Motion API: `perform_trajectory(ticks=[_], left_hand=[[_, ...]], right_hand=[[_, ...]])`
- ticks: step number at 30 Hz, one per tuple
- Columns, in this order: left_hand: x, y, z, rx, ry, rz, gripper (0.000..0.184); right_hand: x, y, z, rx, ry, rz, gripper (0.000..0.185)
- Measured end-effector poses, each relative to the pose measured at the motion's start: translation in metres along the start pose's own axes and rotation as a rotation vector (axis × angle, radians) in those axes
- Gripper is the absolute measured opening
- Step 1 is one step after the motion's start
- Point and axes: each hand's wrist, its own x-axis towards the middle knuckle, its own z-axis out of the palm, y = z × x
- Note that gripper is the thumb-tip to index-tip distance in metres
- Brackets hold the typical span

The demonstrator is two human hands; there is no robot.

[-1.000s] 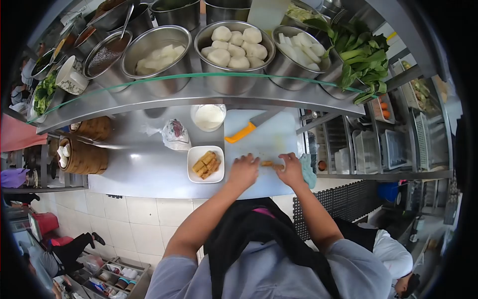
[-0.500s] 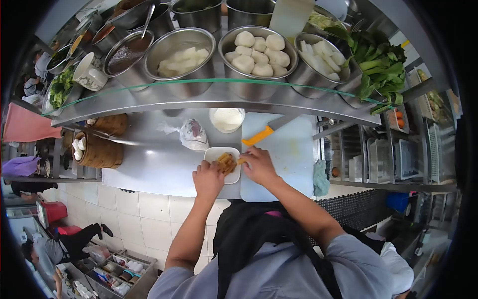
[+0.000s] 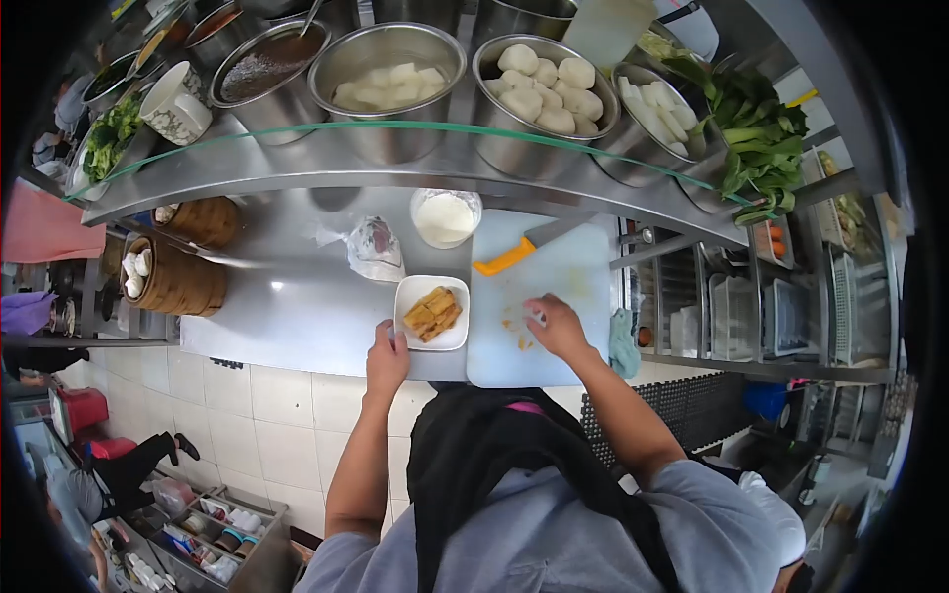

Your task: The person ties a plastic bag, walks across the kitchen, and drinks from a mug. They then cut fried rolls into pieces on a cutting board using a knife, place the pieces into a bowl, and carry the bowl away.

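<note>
A square white dish (image 3: 404, 333) holds browned, fried-looking pieces (image 3: 433, 314) stacked together. My left hand (image 3: 388, 361) is at the dish's lower left corner, thumb and fingers apart, holding nothing visible; whether it touches the rim I cannot tell. Over the light blue cutting board (image 3: 494, 366), my right hand (image 3: 560, 328) is curled, fingertips drawn in; anything between them is too small to make out. Small brown scraps (image 3: 524, 342) lie on the board just left of these fingers. A knife (image 3: 506, 256) with an orange handle rests near the board's far edge.
Behind the dish are a tied plastic bag (image 3: 375, 251) and a tub of white powder (image 3: 445, 217). Bamboo steamers (image 3: 183, 280) stand at left. A steel shelf (image 3: 395, 170) with metal food pots overhangs the far side. A green cloth (image 3: 623, 344) lies right of the board.
My right hand has left the dish and moved right over the board. My left hand has come off the food to the dish's lower left edge. The fried pieces now sit uncovered.
</note>
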Motion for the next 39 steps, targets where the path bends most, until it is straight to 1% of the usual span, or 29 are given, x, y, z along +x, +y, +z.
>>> perform_trajectory(ticks=[1,2,4,6,8,9,10,12,14,15,16,17,18,20,21,22,23,24,25,27,29,30,31,32,33,34,35,36,39], left_hand=[[0.005,-0.015,0.014,-0.065,0.017,0.071,0.041],[0.006,-0.011,0.016,-0.068,0.010,0.076,0.041],[0.007,-0.004,0.019,-0.371,-0.067,-0.097,0.041],[0.007,-0.003,0.020,-0.362,-0.064,-0.094,0.042],[0.009,-0.016,0.027,-0.356,-0.046,-0.084,0.043],[0.006,-0.028,0.031,-0.294,0.021,0.013,0.044],[0.002,-0.038,0.032,-0.231,0.095,0.114,0.045],[-0.020,-0.039,0.023,-0.193,0.168,0.174,0.046],[-0.026,-0.084,0.035,-0.255,0.167,0.157,0.046],[-0.045,-0.075,0.026,-0.324,0.154,0.086,0.045],[-0.067,-0.066,0.019,-0.394,0.139,0.014,0.044],[-0.081,-0.071,0.020,-0.427,0.176,0.038,0.041],[-0.097,-0.079,0.022,-0.458,0.213,0.062,0.038],[-0.135,-0.087,0.021,-0.523,0.226,0.028,0.030],[-0.153,-0.097,0.026,-0.569,0.269,0.025,0.028],[-0.168,-0.105,0.031,-0.614,0.304,0.023,0.027],[-0.187,-0.105,0.031,-0.638,0.326,-0.047,0.027],[-0.204,-0.104,0.033,-0.661,0.346,-0.124,0.027],[-0.217,-0.109,0.038,-0.648,0.350,-0.118,0.027],[-0.247,-0.119,0.043,-0.717,0.393,-0.227,0.028],[-0.269,-0.124,0.046,-0.715,0.411,-0.203,0.028],[-0.277,-0.128,0.045,-0.726,0.419,-0.174,0.029],[-0.276,-0.164,0.059,-0.789,0.422,-0.225,0.028],[-0.282,-0.165,0.055,-0.795,0.439,-0.218,0.028],[-0.288,-0.164,0.054,-0.804,0.459,-0.230,0.027],[-0.291,-0.165,0.053,-0.815,0.478,-0.243,0.026],[-0.293,-0.177,0.055,-0.842,0.504,-0.228,0.026],[-0.293,-0.186,0.056,-0.854,0.523,-0.224,0.026],[-0.276,-0.239,0.058,-0.737,0.537,-0.015,0.028]], right_hand=[[-0.011,0.007,0.001,-0.022,-0.085,-0.004,0.029],[-0.021,0.011,0.003,-0.042,-0.172,-0.007,0.029],[-0.034,0.009,0.009,-0.029,-0.171,0.001,0.029],[-0.041,0.000,0.013,-0.100,-0.208,0.224,0.030],[-0.046,0.003,0.025,-0.116,-0.177,0.245,0.030],[-0.046,0.005,0.032,-0.131,-0.150,0.267,0.030],[-0.046,0.010,0.040,-0.126,-0.131,0.242,0.030],[-0.047,0.023,0.056,-0.118,-0.082,0.269,0.025],[-0.046,0.027,0.060,-0.065,-0.083,0.271,0.020],[-0.046,0.027,0.060,-0.061,-0.063,0.238,0.020],[-0.046,0.029,0.060,-0.044,-0.099,0.240,0.020],[-0.045,0.029,0.058,-0.028,-0.139,0.242,0.021],[-0.044,0.026,0.054,-0.023,-0.128,0.208,0.021],[-0.042,0.012,0.039,0.387,-0.128,0.024,0.021],[-0.043,-0.009,0.025,0.613,-0.137,-0.035,0.018],[-0.049,-0.045,-0.002,0.824,-0.146,-0.087,0.017],[-0.061,-0.087,-0.039,1.033,-0.158,-0.136,0.016],[-0.074,-0.122,-0.075,1.127,-0.165,-0.347,0.015],[-0.091,-0.153,-0.111,1.215,-0.172,-0.554,0.015],[-0.128,-0.208,-0.181,1.378,-0.220,-1.081,0.009],[-0.160,-0.254,-0.240,1.385,-0.293,-1.528,0.005],[-0.177,-0.268,-0.261,1.377,-0.367,-1.601,0.017],[-0.178,-0.280,-0.262,1.382,-0.431,-1.819,0.019],[-0.196,-0.294,-0.257,1.381,-0.444,-1.836,0.019],[-0.224,-0.311,-0.252,1.551,-0.325,-1.773,0.014],[-0.241,-0.323,-0.248,1.715,-0.206,-1.694,0.014],[-0.223,-0.331,-0.246,1.542,-0.353,-1.974,0.015],[-0.230,-0.343,-0.238,1.544,-0.376,-1.989,0.015],[-0.249,-0.381,-0.208,1.678,-0.453,-1.990,0.014]])
